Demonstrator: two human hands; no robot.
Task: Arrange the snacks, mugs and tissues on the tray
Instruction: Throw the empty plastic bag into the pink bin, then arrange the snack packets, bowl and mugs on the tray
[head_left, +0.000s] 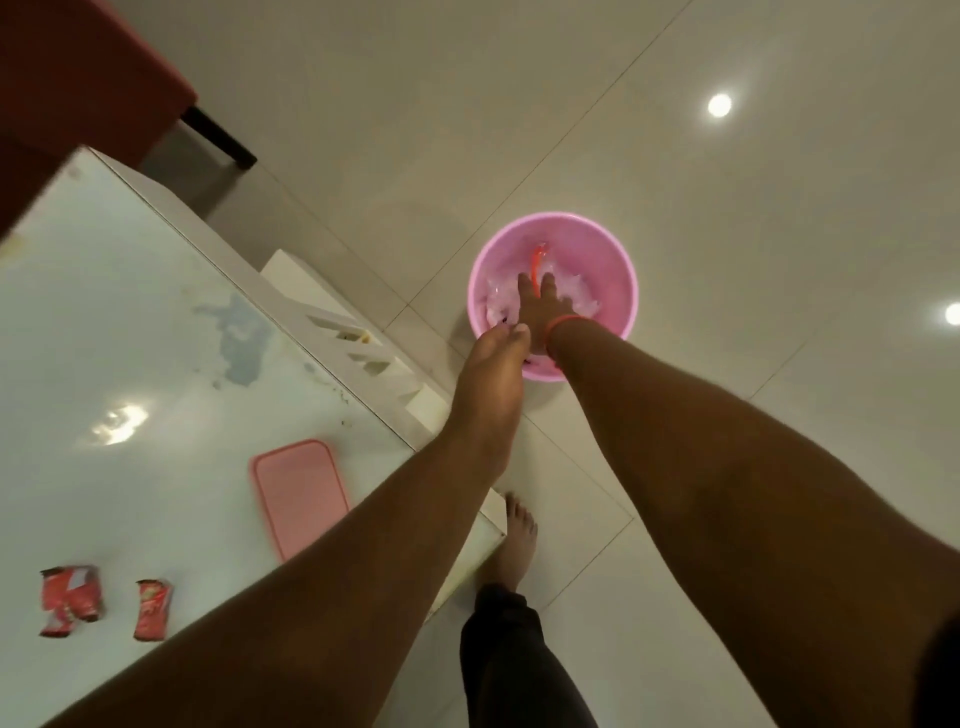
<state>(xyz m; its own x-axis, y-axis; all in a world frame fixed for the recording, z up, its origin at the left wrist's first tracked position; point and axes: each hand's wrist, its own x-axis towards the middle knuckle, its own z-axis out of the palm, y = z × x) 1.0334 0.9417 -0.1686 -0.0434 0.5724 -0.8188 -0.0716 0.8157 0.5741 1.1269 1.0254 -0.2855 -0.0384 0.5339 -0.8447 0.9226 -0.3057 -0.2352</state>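
Both hands reach down to a pink bin on the floor, away from the table.

The right hand (540, 306) lies fingers spread on crumpled wrappers inside the pink bin (615, 291); the left hand (491, 384) hangs loosely closed at its near rim, holding nothing visible. This looks like clearing rubbish; next, turning back to two red snack packets (70, 600), well behind the fingers beside a pink lid (298, 493).

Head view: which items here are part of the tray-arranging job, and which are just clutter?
Job items:
- two red snack packets on the white table
- pink flat piece, possibly the tray; cannot confirm

Not part of it:
- pink bin on the floor, holding clear wrappers and something red
- red chair

No mugs or tissues visible. Right hand reaches into the bin; left hand hovers at its rim.
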